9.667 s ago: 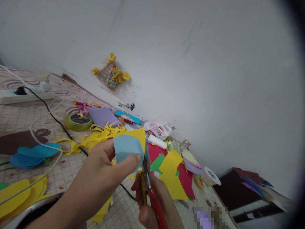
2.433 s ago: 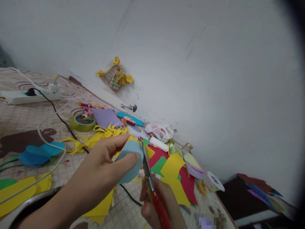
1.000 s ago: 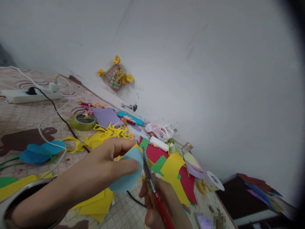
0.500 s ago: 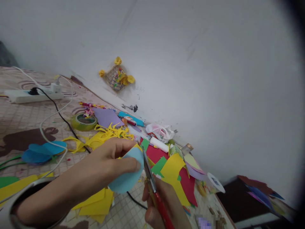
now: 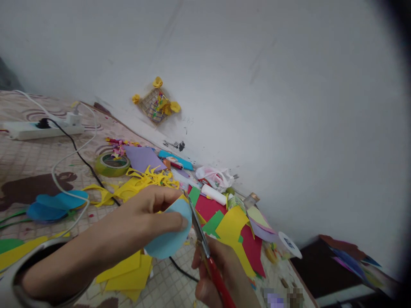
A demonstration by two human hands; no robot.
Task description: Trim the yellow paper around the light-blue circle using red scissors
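My left hand [image 5: 157, 209] pinches a light blue paper cutout [image 5: 165, 239] with a curved edge, thumb on top, and a bit of yellow paper shows behind it. In my right hand [image 5: 224, 269] is a pair of scissors [image 5: 201, 233] with red on the handle. The blades point up and away from me, right along the edge of the blue and yellow paper. Whether they are cutting into it I cannot tell. Below my left wrist lie several yellow paper pieces [image 5: 128, 273].
A roll of tape [image 5: 112, 164], yellow paper scraps [image 5: 144, 182] and a purple sheet [image 5: 144, 158] lie beyond my left hand. Red paper [image 5: 253, 250] and a white roll [image 5: 214, 194] are further right. A power strip [image 5: 41, 129] with cords sits at left; blue paper petals [image 5: 58, 205] lie nearer.
Both hands keep nearly the same pose. The scissors blades look slightly closer together along the paper's edge, and the whole view has shifted a little.
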